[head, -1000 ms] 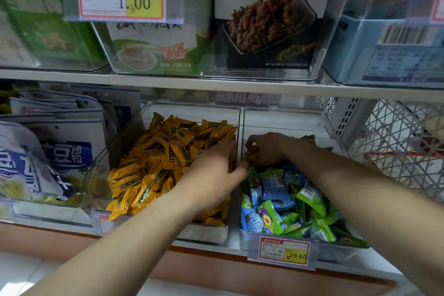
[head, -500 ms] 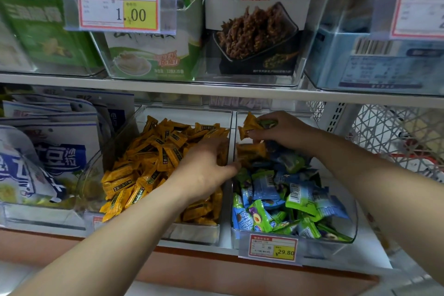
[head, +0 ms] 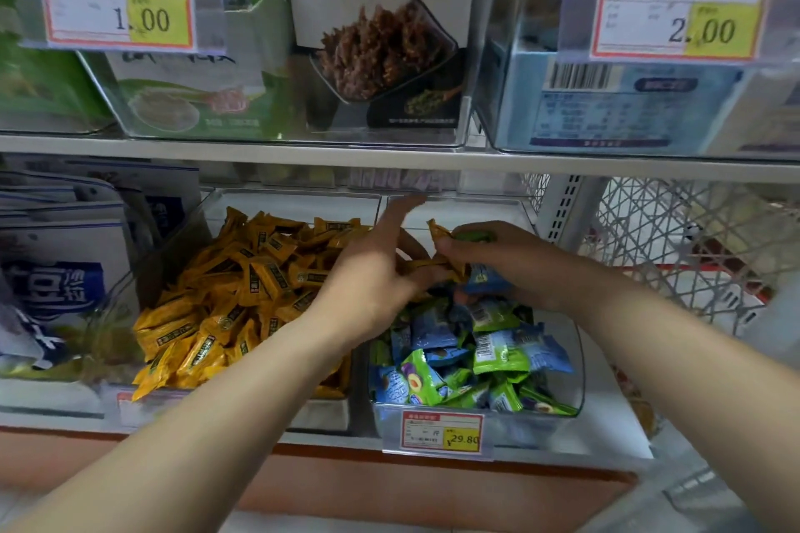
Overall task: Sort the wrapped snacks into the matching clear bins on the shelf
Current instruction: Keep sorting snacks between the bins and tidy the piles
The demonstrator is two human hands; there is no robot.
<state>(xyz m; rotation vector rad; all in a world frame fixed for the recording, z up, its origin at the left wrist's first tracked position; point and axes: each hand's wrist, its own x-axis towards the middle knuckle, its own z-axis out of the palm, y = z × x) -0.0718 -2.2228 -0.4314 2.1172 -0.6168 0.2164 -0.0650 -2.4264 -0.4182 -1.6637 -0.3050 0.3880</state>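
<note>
Two clear bins sit side by side on the lower shelf. The left bin (head: pixel 320 411) is heaped with orange wrapped snacks (head: pixel 242 290). The right bin (head: pixel 575 359) holds blue and green wrapped snacks (head: pixel 472 359). My right hand (head: pixel 498 260) hovers over the back of the right bin, gripping a small bunch of snacks: orange ones (head: pixel 439 232) plus a green and a blue one. My left hand (head: pixel 372 273) meets it from the left above the divider, fingers spread, with its fingertips on the orange wrappers in that bunch.
A price tag (head: pixel 441 431) reading 29.80 hangs on the right bin's front. Blue-and-white pouches (head: pixel 60 264) fill the bin at far left. The upper shelf (head: pixel 389 158) carries boxed goods and tags. A white wire basket (head: pixel 692 247) stands at right.
My right hand has come up out of the right bin with a bunch of mixed snacks. My left hand has shifted right and opened to meet it over the divider.
</note>
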